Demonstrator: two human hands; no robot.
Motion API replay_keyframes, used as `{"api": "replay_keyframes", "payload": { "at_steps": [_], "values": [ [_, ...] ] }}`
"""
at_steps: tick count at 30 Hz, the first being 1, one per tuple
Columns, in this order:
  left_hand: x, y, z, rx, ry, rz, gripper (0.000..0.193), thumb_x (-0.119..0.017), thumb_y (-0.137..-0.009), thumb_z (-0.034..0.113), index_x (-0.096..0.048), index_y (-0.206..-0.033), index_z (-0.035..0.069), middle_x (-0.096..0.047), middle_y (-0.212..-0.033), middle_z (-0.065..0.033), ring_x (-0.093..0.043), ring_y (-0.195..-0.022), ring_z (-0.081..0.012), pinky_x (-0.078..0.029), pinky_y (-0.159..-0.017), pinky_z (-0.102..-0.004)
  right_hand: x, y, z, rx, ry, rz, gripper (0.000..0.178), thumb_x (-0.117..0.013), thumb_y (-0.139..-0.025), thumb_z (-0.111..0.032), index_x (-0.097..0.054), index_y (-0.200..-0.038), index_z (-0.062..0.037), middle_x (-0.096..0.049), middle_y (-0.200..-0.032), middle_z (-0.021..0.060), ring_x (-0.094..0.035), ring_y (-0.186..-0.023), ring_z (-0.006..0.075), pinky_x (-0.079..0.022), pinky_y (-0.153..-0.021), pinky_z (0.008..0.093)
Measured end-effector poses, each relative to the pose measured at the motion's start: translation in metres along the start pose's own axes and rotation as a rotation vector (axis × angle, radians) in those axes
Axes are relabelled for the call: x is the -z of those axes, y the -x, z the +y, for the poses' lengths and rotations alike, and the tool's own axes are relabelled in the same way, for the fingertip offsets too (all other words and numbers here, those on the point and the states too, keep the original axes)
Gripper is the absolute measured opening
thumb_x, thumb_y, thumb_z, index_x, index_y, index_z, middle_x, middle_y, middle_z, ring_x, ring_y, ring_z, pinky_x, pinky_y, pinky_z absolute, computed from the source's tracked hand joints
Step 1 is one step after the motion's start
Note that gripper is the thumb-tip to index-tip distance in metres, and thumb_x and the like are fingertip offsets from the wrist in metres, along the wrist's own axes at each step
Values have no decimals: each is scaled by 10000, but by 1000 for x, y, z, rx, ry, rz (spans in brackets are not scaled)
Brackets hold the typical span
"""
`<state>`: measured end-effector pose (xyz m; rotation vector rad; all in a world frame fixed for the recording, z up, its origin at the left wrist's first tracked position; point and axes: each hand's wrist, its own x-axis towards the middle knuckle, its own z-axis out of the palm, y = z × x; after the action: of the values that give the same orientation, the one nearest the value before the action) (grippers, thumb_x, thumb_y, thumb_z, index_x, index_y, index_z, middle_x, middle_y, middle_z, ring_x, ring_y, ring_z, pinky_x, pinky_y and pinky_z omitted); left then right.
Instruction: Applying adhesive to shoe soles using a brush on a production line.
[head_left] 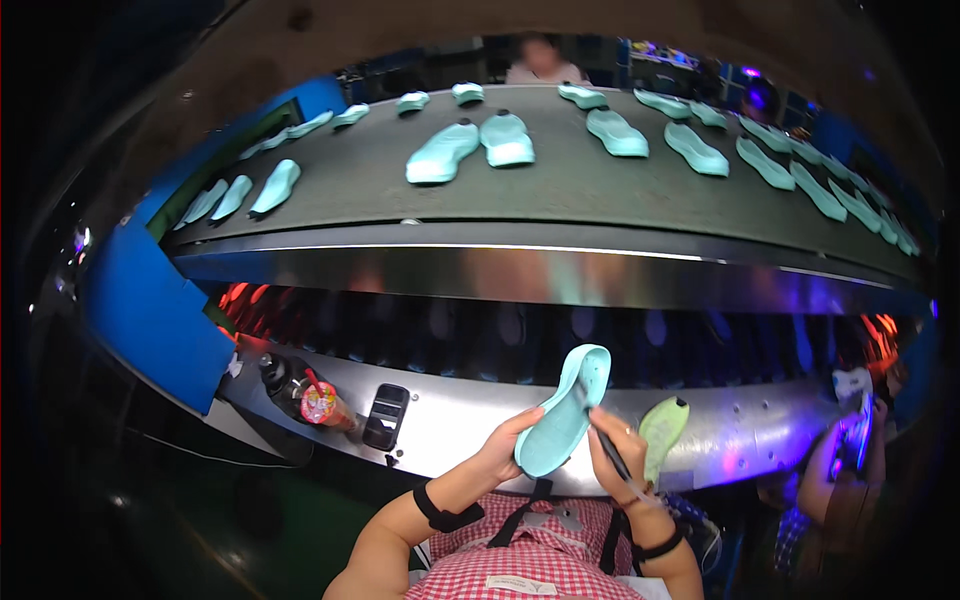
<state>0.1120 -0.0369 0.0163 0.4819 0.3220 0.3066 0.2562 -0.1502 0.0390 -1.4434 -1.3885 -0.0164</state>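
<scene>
My left hand [503,447] grips the side of a turquoise shoe sole [543,445] near its lower end, with the hollow inner face turned up. The sole is tilted above the metal ledge. In my right hand [617,455] is a slim brush [612,456] with a dark handle, and a clear tube runs from its back end. Its tip reaches inside the sole's rim, around the middle; the bristles are too small to make out. A pale green sole [663,435] with a dark tip lies on the ledge, just right of my right hand.
A dark conveyor belt [370,200] across from me carries several turquoise soles [443,153]. On the metal ledge [455,420] at left stand a black bottle [281,386], a drink cup [320,402] and a phone [386,416]. Another person's hands [845,440] work at far right.
</scene>
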Motion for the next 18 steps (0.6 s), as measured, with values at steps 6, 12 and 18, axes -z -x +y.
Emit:
{"api": "replay_keyframes", "payload": {
  "at_steps": [6, 12, 18],
  "values": [
    [-54, 59, 77, -441, -397, -177, 579, -440, -834, 322, -332, -1264, -50, -458, -1206, -184, -499, -1065, -254, -391, -914, -355, 54, 11, -35, -369, -1068, -45, 201, -568, -783, -106, -581, -885, 67, -586, -924, 278, -544, -448, 151, -442, -430, 219],
    [-77, 47, 238, -704, 49, -296, 532, -233, -884, 384, -387, -1218, 0, -461, -1187, -209, -459, -1074, -389, -352, -874, -596, 46, 13, 0, -549, -1132, 44, 199, -535, -798, -83, -574, -947, 43, -578, -963, 276, -482, -449, 125, -419, -467, 205],
    [-58, 15, 324, -1003, -120, 469, 704, -426, -832, 421, -137, -1352, 45, -187, -1401, -127, -193, -1294, -243, -161, -1040, -412, 42, 22, 23, -716, -1153, 105, 192, -513, -809, -53, -565, -949, 68, -581, -967, 261, -512, -493, 142, -433, -485, 218]
  ]
}}
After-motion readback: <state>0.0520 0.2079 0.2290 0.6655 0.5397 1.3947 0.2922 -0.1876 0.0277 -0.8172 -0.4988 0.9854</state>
